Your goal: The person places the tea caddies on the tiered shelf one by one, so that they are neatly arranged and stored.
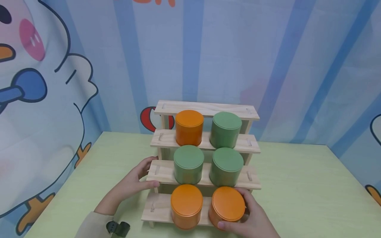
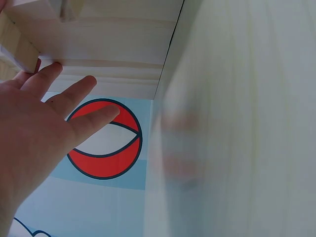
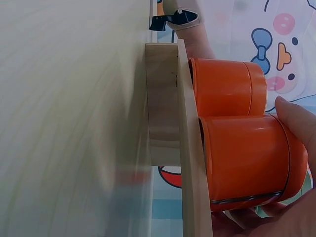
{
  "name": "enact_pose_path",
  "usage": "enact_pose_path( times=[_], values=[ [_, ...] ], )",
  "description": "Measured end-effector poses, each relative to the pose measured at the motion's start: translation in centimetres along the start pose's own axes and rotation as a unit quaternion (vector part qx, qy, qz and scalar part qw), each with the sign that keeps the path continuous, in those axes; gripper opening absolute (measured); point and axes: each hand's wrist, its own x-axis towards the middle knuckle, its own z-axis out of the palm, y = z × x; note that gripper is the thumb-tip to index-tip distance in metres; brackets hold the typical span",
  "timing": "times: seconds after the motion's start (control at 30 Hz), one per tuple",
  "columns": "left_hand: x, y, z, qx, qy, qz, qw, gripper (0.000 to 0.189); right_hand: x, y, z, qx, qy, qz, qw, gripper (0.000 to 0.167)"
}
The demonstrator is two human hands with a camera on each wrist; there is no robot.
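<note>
A four-tier wooden rack (image 1: 247, 175) carries orange and green lidded round tins. My right hand (image 1: 253, 215) grips the orange tin (image 1: 227, 203) at the right of the lowest tier, thumb in front and fingers round its far side. That tin (image 3: 247, 158) is on the board in the right wrist view, close to the other orange tin (image 1: 186, 205). At the rack's left side, my left hand (image 1: 134, 180) rests its thumb near the second tier's edge. In the left wrist view its fingers (image 2: 74, 96) are spread and mostly straight, some against the wooden upright (image 2: 19, 47).
Two green tins, a left one (image 1: 189, 165) and a right one (image 1: 226, 167), stand on the second tier. Above them are an orange tin (image 1: 189, 128) and another green tin (image 1: 225, 130). The pale table (image 1: 297, 185) meets a striped cartoon backdrop (image 1: 226, 49) behind the rack.
</note>
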Motion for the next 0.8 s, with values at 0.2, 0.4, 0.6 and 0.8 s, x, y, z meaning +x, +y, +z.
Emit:
enact_pose_path(
  times=[0.2,0.4,0.6,0.8],
  values=[
    [0.1,0.1,0.1,0.0,-0.002,-0.003,1.0,0.074,-0.1,0.0,-0.1,-0.011,0.001,0.006,0.9999,0.083],
    [0.2,0.3,0.0,0.001,-0.005,0.002,1.0,0.073,-0.1,0.1,-0.3,-0.011,-0.012,0.015,0.9997,0.084],
    [0.0,0.5,-0.4,0.008,-0.012,-0.001,0.9999,0.071,0.1,0.1,-0.5,0.007,-0.051,0.003,0.9986,0.084],
    [-0.4,1.5,-1.3,0.078,-0.025,-0.028,0.9962,0.081,0.0,-0.7,-2.5,-0.035,-0.09,-0.044,0.9943,0.085]
  ],
)
